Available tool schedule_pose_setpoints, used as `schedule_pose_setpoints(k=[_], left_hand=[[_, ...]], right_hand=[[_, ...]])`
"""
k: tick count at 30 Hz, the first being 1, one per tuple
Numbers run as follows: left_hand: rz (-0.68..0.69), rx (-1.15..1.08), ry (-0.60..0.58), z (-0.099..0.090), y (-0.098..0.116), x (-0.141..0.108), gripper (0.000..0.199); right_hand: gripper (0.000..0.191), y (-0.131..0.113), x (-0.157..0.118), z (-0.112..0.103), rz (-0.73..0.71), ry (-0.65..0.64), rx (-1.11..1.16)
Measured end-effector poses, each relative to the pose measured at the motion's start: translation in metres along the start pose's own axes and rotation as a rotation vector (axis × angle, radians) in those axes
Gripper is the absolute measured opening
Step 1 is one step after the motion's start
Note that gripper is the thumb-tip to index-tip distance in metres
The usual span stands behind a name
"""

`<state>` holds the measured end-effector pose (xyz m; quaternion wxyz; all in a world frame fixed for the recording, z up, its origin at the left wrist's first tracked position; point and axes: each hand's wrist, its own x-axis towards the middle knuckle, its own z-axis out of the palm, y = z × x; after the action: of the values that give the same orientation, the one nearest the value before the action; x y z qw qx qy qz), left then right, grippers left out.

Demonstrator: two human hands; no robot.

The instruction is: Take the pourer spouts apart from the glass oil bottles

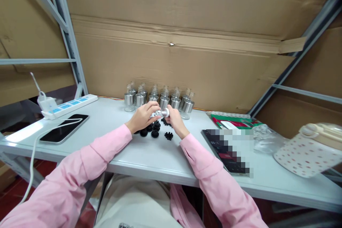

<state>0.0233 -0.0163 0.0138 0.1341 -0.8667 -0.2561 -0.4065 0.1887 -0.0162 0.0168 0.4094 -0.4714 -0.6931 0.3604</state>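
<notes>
My left hand (145, 114) is wrapped round a small clear glass bottle (158, 114) that lies tilted sideways above the table. At the bottle's right end, the fingers of my right hand (175, 117) close on a white ring-shaped cap (165, 112). Whether the cap is fixed to the bottle I cannot tell. Just below my hands lie several round black caps (154, 134) and small black toothed pieces (168, 135). Behind them stand rows of clear glass bottles with silver metal bands (175, 102), partly hidden by my hands.
To the left are a phone (64, 130) with a white cable and a white power strip (72, 106). A dark tablet-like device (227, 153), a green and red packet (235, 121) and a dotted white container (307, 153) sit right. Cardboard (173, 67) walls the back.
</notes>
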Motion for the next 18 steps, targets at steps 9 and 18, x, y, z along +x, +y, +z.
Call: schedule_pose_setpoints(k=[9,18], left_hand=[[0.039,0.215,-0.025,-0.003,0.002,0.008,0.036],[-0.387,-0.139,0.006,0.003,0.022,0.015,0.043]], right_hand=[[0.071,-0.002,-0.003,0.001,0.071,0.191,-0.289],[0.068,-0.018,-0.015,0.000,-0.033,0.448,-0.628]])
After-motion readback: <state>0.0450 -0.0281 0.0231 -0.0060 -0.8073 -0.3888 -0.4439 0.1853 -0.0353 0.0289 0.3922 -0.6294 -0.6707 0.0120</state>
